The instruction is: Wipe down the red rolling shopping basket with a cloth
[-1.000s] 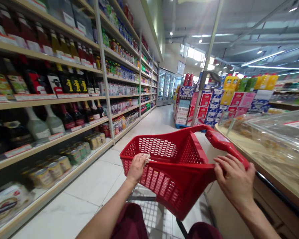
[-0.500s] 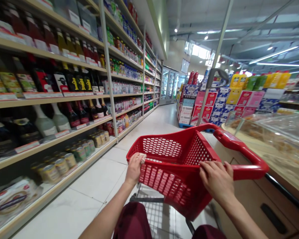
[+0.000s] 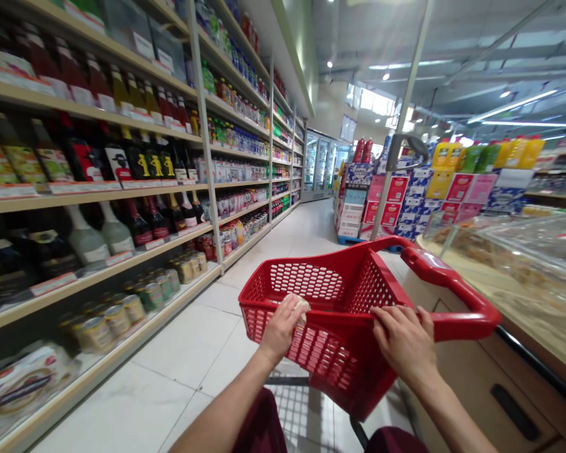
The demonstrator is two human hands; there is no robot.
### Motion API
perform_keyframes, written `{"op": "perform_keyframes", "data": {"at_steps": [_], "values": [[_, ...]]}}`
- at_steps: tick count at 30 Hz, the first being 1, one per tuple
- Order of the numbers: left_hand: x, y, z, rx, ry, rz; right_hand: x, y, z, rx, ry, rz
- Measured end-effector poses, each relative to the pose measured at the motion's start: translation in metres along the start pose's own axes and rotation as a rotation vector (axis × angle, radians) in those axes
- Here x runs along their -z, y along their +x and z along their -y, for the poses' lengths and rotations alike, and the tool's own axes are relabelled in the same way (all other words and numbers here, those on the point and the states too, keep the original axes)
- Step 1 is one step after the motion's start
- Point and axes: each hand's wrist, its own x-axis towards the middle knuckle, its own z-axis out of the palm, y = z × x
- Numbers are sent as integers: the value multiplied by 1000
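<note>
A red plastic shopping cart (image 3: pixel 330 343) with perforated basket walls stands in front of me, its handle on the right. My left hand (image 3: pixel 283 324) is closed around a pale crumpled cloth (image 3: pixel 302 304) at the near rim of the basket, toward its left half. Only a small part of the cloth shows past the fingers. My right hand (image 3: pixel 405 340) grips the same near rim farther right, beside the handle, with the fingers hooked over the edge.
Shelves with bottles and cans (image 3: pixel 99 189) line the left. Stacked drink boxes (image 3: pixel 387 201) stand ahead on the right, near a metal pole (image 3: pixel 403 119). A counter with a clear cover (image 3: pixel 523 245) borders the right side. Tiled floor (image 3: pixel 170 377) runs along the aisle toward glass-door coolers (image 3: pixel 317 163).
My left hand has slid right along the near rim with the cloth. My right hand stays on the rim. The view has shifted slightly.
</note>
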Motion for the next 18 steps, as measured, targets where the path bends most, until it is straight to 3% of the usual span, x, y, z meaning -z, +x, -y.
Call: {"op": "perform_keyframes", "data": {"at_steps": [2,6,8,13,18], "values": [[6,-1,6,5,-9,-14,1,-1,-3,13,20,5],[18,-8,34,142,36,-150,2,0,-1,-23,25,-16],[13,-6,27,134,38,-153,0,1,4,-51,18,-36],[-7,6,-16,3,-51,-11,3,2,-7,-24,25,-69],[1,4,7,139,-14,-110,14,1,-43,-159,-95,-202]]}}
